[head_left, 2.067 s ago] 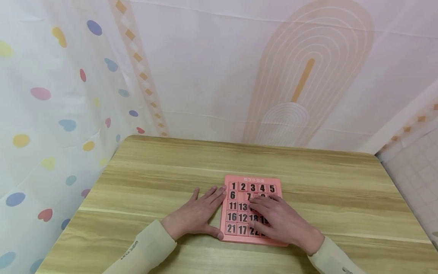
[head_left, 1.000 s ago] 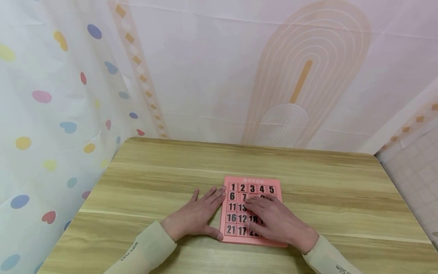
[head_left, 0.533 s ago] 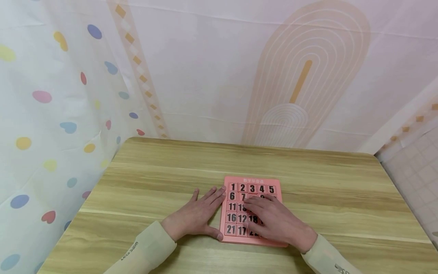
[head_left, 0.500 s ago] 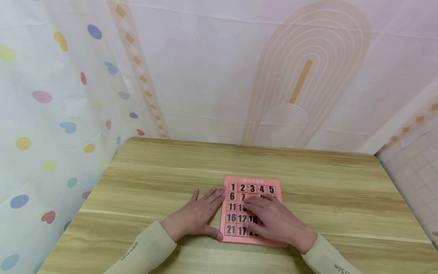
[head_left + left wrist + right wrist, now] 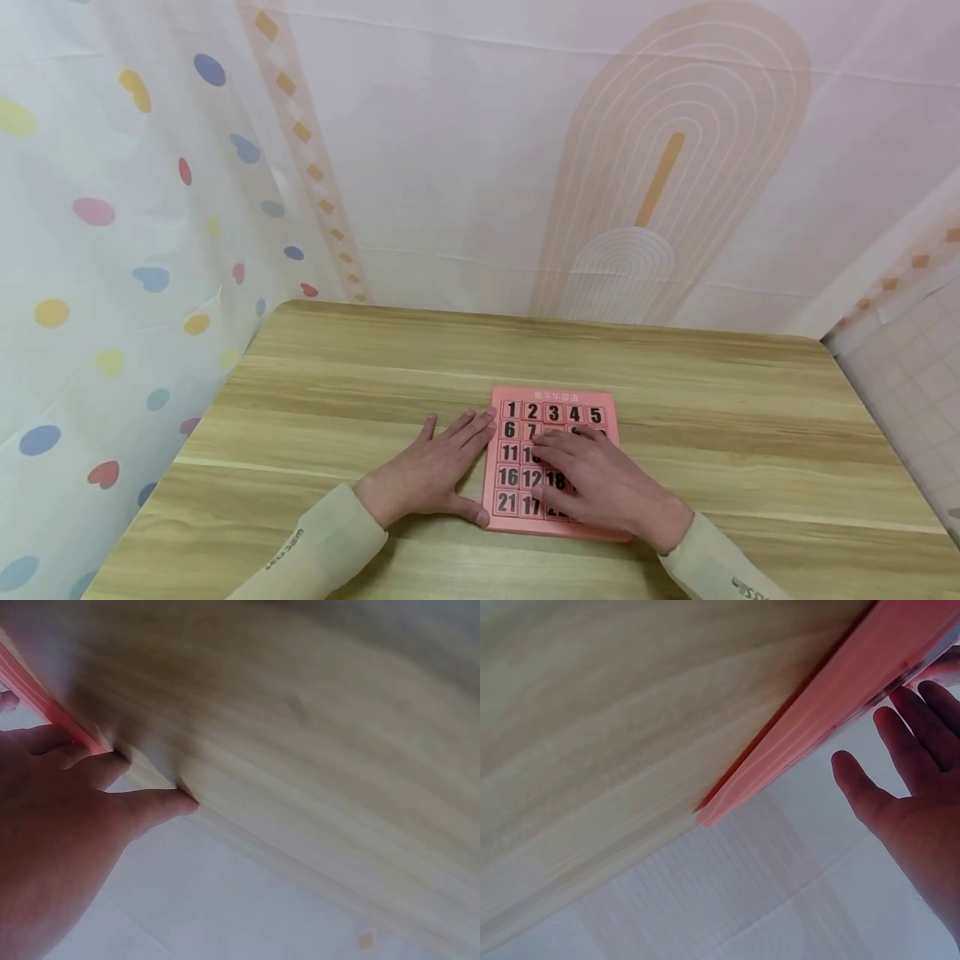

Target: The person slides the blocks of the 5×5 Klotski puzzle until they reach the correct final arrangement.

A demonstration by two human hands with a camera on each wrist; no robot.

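Note:
A pink sliding number puzzle lies flat, its black numbers on square tiles running 1 to 5 along the top row. My left hand rests on the tabletop with spread fingers, its fingertips and thumb touching the puzzle's left edge. Over the right part of the puzzle is my right hand, fingertips at the tiles by the 7 and below it. That hand hides several tiles. In the left wrist view, the left hand lies along the pink edge. The right wrist view has the right hand with fingers extended over the puzzle.
The wood-grain table has rounded far corners. Behind it hangs a pale curtain with arch shapes, and a dotted curtain closes the left side.
The 7 tile has slid left to sit next to the 6, where a gap was. My right hand has shifted slightly left with it. The left hand has stayed in place.

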